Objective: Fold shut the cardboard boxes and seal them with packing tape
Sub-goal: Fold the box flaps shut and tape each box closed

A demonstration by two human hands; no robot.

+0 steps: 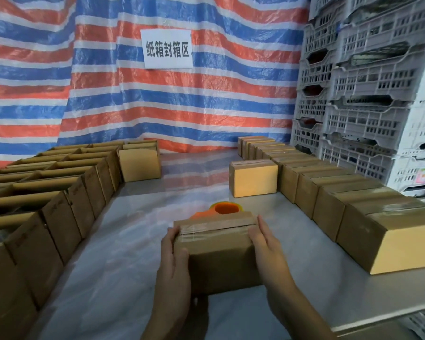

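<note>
Right now you hold one box near the table's front edge, its top seam already taped. Your left hand grips its left end, fingertips curled over the top. Your right hand presses flat on the right end, fingers straight. Sealed boxes line the right edge, while many open boxes along the left edge wait unsealed. The tape dispenser sits just behind the held box.

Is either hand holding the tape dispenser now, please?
No, the left hand grips the box, the right hand presses its end, and the tape dispenser sits behind it.
</note>
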